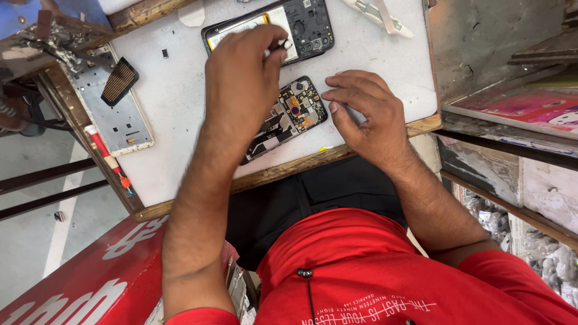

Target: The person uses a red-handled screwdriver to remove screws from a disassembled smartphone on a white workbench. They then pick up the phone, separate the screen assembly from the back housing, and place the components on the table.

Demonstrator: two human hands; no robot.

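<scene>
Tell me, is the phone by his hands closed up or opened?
Opened. The phone lies with its back cover off, its circuit board and small parts bare, between the left hand and right hand.

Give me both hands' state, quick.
Left hand: fingertips pinched shut on a small dark part, too small to identify.
Right hand: open, empty, fingertips beside the opened black phone with exposed circuit board.

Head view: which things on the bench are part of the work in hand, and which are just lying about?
In hand:
- opened phone under the left hand
- small dark part pinched in the left hand
- right hand resting beside the opened phone

Lying about:
- phone back shell
- brush
- metal frame
- red-tipped tool
</scene>
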